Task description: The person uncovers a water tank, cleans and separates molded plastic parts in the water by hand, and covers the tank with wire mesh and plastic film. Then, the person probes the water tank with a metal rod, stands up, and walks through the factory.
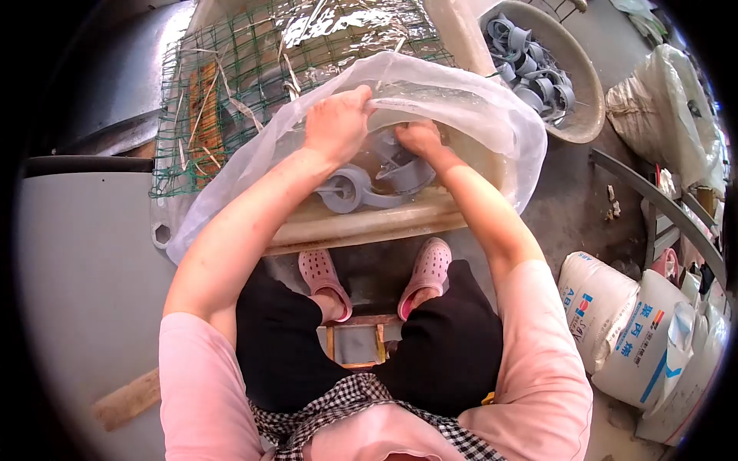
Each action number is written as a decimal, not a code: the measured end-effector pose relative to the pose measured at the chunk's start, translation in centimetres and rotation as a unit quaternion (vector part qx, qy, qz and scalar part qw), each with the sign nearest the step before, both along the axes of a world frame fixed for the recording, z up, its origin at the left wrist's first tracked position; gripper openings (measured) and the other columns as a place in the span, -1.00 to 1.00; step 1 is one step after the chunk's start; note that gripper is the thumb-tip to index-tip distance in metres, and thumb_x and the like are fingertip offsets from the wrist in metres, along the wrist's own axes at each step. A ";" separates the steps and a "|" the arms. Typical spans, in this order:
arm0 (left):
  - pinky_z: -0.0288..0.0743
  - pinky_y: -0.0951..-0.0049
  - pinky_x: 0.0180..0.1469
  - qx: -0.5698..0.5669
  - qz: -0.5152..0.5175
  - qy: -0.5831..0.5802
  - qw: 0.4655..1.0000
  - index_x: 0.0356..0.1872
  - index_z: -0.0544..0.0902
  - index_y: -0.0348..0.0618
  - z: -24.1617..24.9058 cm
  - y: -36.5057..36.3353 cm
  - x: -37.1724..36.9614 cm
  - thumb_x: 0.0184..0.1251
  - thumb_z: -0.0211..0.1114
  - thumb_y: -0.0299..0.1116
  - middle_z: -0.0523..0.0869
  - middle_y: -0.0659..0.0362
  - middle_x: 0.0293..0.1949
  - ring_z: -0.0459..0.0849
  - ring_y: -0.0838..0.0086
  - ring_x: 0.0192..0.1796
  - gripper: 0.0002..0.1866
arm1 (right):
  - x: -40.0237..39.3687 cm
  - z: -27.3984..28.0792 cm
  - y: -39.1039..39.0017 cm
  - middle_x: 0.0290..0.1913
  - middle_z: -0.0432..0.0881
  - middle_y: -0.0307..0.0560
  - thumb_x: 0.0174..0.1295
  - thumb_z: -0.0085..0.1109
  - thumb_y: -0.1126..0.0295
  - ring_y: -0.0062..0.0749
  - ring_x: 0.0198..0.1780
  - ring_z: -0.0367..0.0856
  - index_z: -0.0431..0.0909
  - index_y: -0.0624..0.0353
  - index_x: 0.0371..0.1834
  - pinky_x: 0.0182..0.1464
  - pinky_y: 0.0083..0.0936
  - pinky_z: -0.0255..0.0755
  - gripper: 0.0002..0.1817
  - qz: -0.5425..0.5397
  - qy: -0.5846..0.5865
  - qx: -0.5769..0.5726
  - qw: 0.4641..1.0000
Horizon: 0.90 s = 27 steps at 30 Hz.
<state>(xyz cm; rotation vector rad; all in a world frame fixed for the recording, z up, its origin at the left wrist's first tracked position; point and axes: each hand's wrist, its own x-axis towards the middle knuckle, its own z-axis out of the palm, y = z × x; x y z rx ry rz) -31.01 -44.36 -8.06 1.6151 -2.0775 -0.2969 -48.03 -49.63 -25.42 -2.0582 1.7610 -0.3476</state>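
A whitish translucent mesh or plastic bag (pixel 492 127) lies spread over a water-filled tub (pixel 369 224). My left hand (pixel 335 127) is closed on the upper edge of the bag, its thumb and fingers pinching the material. Inside the bag's opening, my right hand (pixel 420 139) has its fingers curled together, right above grey plastic parts (pixel 407 178); what its fingertips hold is hidden. Nearer to me, a grey part with a round ring (pixel 344 189) lies in the tub, close to the front wall.
Green wire netting (pixel 175 127) covers the tub's far left side. A round basin (pixel 588 100) of similar grey parts stands at the upper right. White printed sacks (pixel 642 338) lean at the right, near a curved metal bar (pixel 661 201). A grey board (pixel 84 292) is on the left.
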 end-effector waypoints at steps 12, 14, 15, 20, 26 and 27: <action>0.52 0.24 -0.37 -0.224 -0.061 -0.236 0.944 -0.37 0.50 -0.06 1.2 -0.7 0.2 0.19 0.23 -0.28 0.60 0.13 -0.41 0.67 0.18 -0.39 -0.87 | -2.2 3.0 0.7 -0.01 0.55 0.23 0.20 0.05 0.20 0.14 0.06 0.47 0.51 0.22 -0.01 0.11 -0.14 0.31 -0.61 0.068 -0.020 0.117 0.991; 0.59 0.30 -0.36 -0.140 0.021 -0.283 0.949 -0.42 0.48 -0.16 2.4 0.1 -1.0 0.14 0.12 -0.43 0.62 0.07 -0.44 0.70 0.21 -0.41 -0.95 | -2.2 2.0 0.0 0.02 0.54 0.21 0.20 0.06 0.18 0.12 0.10 0.44 0.50 0.20 0.01 0.11 -0.17 0.29 -0.60 0.072 -0.082 0.119 0.987; 0.62 0.27 -0.29 -0.055 0.062 -0.300 0.950 -0.50 0.53 -0.22 3.4 0.7 -2.1 0.13 0.12 -0.42 0.65 0.00 -0.47 0.72 0.20 -0.34 -0.90 | -1.9 2.5 0.2 0.02 0.54 0.21 0.20 0.06 0.18 0.12 0.10 0.44 0.50 0.20 0.01 0.11 -0.17 0.29 -0.60 0.071 -0.084 0.116 0.987; 0.57 0.15 -0.19 0.294 -0.023 -0.145 0.945 -0.38 0.66 -0.36 2.2 4.3 -4.3 0.13 0.31 -0.13 0.69 -0.15 -0.41 0.69 0.03 -0.28 -0.62 | -0.4 3.7 2.2 0.11 0.50 0.11 0.22 -0.03 0.16 0.03 0.18 0.39 0.52 0.10 0.01 0.22 -0.22 0.23 -0.62 0.115 -0.150 -0.087 0.978; 0.32 0.20 0.17 0.326 -0.108 -0.009 0.939 0.21 0.26 -0.49 -7.3 5.7 -2.9 0.13 0.09 -0.47 0.39 -0.41 0.12 0.48 -0.07 0.09 -0.42 | -0.8 2.7 3.0 0.14 0.47 0.09 0.22 -0.03 0.16 0.03 0.19 0.37 0.50 0.06 0.05 0.23 -0.20 0.22 -0.62 0.175 -0.120 -0.056 0.976; 0.16 0.24 0.31 0.365 -0.104 -0.001 0.925 0.35 -0.06 -0.42 -6.5 5.1 -2.6 0.12 -0.07 -0.58 0.14 -0.37 0.29 0.26 -0.08 0.28 -0.29 | -1.0 2.4 2.7 0.14 0.47 0.09 0.22 -0.03 0.16 0.03 0.20 0.36 0.49 0.05 0.05 0.23 -0.20 0.22 -0.62 0.181 -0.122 -0.044 0.975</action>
